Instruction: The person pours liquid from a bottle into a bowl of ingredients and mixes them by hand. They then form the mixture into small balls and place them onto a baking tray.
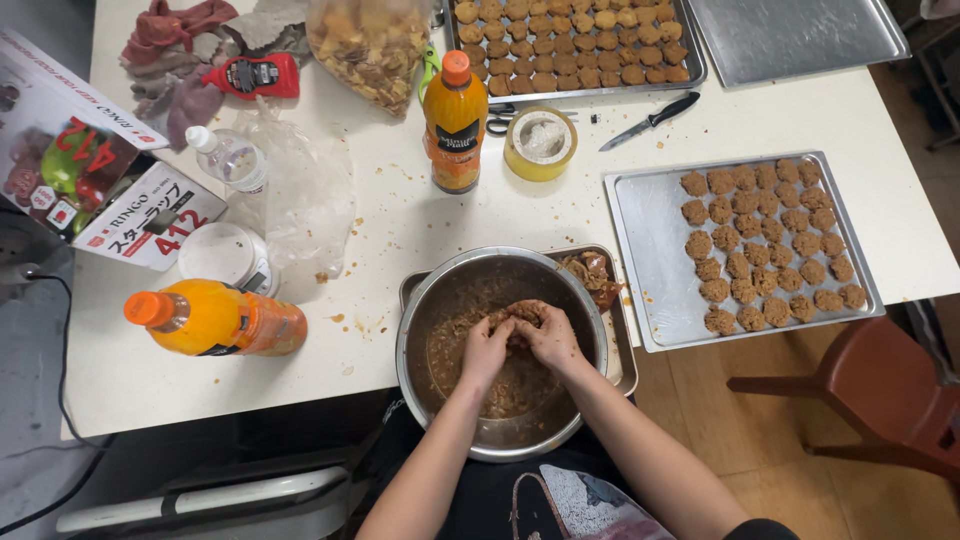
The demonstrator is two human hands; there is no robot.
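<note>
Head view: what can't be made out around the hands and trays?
- Brown lump: the left hand and right hand cover most of it, so its shape is unclear.
- Metal bowl: the forearms hide part of its bottom.
- Small tray under the bowl: mostly covered by it.
- Far tray of pieces: cut off by the top edge.

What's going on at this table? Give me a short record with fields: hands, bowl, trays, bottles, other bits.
Left hand: in the bowl, pressing a brown lump together with the other hand.
Right hand: cupped on the same lump.
Bowl: round metal, smeared with brown mixture, sitting on a small tray.
Near tray: metal, right of the bowl, partly filled with brown patties.
Far tray: packed with patties.
Bottles: one orange bottle upright, one lying on its side.
Other: black-handled knife, white table.
</note>
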